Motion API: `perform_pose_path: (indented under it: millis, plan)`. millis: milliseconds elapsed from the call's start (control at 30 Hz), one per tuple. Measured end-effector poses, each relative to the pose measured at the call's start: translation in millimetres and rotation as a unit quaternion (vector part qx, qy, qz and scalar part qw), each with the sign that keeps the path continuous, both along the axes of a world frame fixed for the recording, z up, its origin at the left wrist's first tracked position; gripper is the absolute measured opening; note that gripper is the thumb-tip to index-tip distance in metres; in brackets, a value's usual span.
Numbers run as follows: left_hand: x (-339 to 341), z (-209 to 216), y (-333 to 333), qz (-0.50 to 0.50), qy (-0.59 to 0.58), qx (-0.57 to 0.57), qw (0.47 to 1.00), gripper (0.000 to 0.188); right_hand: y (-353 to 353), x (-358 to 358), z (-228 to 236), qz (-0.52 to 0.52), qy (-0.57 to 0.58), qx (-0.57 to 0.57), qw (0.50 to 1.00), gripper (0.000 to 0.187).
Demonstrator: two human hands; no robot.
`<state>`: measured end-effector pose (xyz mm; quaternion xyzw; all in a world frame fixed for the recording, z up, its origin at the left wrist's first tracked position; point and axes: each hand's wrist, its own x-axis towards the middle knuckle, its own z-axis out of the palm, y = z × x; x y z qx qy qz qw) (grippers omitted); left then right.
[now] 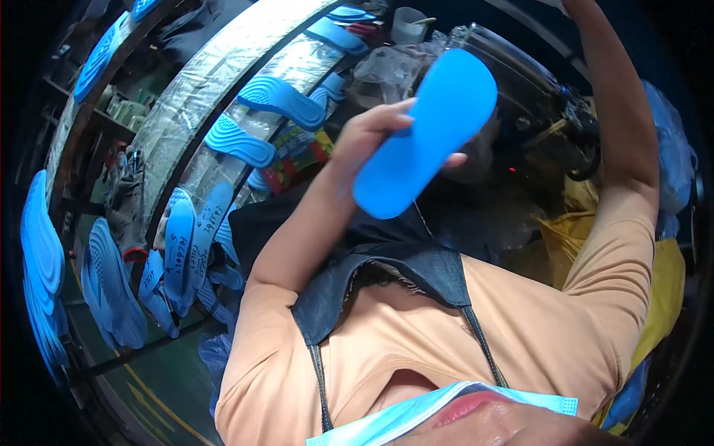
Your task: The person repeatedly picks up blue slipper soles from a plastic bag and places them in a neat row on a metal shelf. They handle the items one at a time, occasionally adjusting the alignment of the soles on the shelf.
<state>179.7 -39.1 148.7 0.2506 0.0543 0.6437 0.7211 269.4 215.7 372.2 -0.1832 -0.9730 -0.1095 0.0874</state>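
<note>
A bright blue shoe insole (435,130) is held up in front of my chest, its smooth side showing. My left hand (370,132) is closed around it, with fingers at the near-left edge and a fingertip at the right edge. My right arm reaches far up to the top edge of the view. Only a sliver of my right hand (571,6) shows there, and its fingers are cut off. Two more blue insoles with a dotted texture, one (282,102) above the other (239,141), lie on the plastic-wrapped rack to the left.
Stacked blue insoles (111,286) stand at the lower left, some handwritten on. The wrapped rail (223,63) curves along the left. A white cup (409,26) and clear plastic bags (390,67) sit at the back. Dark machinery (520,67) stands at the right, near a yellow bag (662,297).
</note>
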Motion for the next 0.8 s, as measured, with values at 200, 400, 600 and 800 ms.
perform_pose_path:
  millis: [200,400,600,800]
  plan:
    - [50.1,-16.4,98.6,-0.023,0.067,-0.087,0.994,0.057,7.5,52.2,2.2,-0.043,-0.049,0.005,0.998,0.049]
    - [16.5,-47.3,73.9,0.145,0.291,-0.229,0.917,0.052,51.5,52.7,-51.5,0.023,-0.070,-0.129,0.989,0.028]
    - [-112.8,-128.3,29.2,0.393,0.773,-0.344,0.360,0.058,110.5,37.2,-99.0,-0.077,-0.157,-0.431,0.885,0.050]
    - [-169.8,-149.1,29.8,0.503,0.739,-0.401,0.200,0.089,89.8,49.9,-82.3,-0.179,-0.168,-0.398,0.884,0.047]
